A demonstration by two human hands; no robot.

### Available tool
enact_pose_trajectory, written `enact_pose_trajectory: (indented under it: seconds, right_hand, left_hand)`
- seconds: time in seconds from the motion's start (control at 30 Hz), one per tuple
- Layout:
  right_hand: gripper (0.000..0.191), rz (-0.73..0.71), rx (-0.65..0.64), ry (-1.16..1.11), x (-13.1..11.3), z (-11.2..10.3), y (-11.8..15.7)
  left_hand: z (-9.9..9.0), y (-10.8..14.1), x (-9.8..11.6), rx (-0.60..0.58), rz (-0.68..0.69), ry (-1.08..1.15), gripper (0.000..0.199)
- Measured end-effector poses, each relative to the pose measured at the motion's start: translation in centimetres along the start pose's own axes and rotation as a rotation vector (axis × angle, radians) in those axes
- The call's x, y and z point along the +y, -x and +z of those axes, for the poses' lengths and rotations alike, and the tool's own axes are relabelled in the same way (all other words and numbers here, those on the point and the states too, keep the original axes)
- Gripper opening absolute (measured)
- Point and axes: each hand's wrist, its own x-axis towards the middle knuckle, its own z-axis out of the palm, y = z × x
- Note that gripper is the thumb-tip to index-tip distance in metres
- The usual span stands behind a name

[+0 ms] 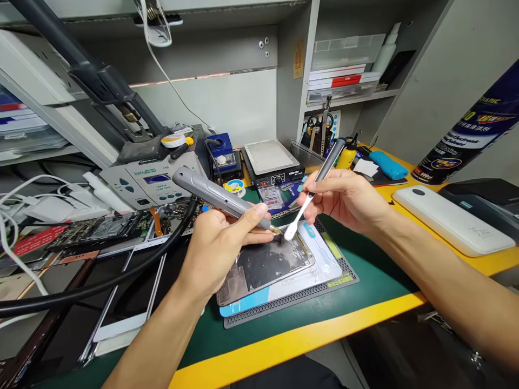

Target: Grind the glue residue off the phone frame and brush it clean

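Note:
My left hand (pixel 219 246) is closed around a thick grey handheld pen tool (pixel 219 197) with a brass-coloured tip. The tip points right and down, just above a dark flat phone part (pixel 271 265) with whitish patches and smears. In my right hand (pixel 340 197) is a grey-and-white toothbrush (pixel 306 208), its white head low over the part and close to the brass tip. Whether the brush head touches the surface I cannot tell. Under the phone part lie a white-and-blue mat (pixel 328 265) and a grey perforated mat (pixel 292 302).
A soldering station (pixel 158 183) stands at the back left, with a black cable (pixel 170 237) curving forward. Several phone screens (pixel 133 292) lie at left. A heating plate (pixel 271 159) sits behind the mats. A white power bank (pixel 452 219) and a large spray can (pixel 466 129) are at right.

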Motion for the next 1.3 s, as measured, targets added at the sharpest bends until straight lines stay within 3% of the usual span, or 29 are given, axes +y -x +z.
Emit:
enact_pose_trajectory:
  seconds: [0.2, 0.5, 0.73, 0.97, 1.3]
  right_hand:
    - [0.010, -0.011, 0.038, -0.017, -0.2, -0.6, -0.3]
    - [0.012, 0.121, -0.022, -0.081, 0.0, 0.1, 0.2]
    - [0.012, 0.116, -0.007, -0.117, 0.2, 0.3, 0.3]
    - [0.012, 0.139, 0.054, -0.110, 0.2, 0.3, 0.3]
    - [0.007, 0.160, 0.002, -0.053, 0.4, 0.7, 0.0]
  left_hand:
    - [-0.3, -0.1, -0.1, -0.003, -0.008, -0.072, 0.042]
    - [0.5, 0.3, 0.3, 0.100, 0.096, -0.207, 0.037]
    - [1.8, -0.3, 0.3, 0.093, 0.058, -0.137, 0.028]
    - [1.2, -0.3, 0.3, -0.058, -0.019, -0.037, 0.016]
    - [0.9, -0.2, 0.1, -0.006, 0.067, -0.007, 0.024]
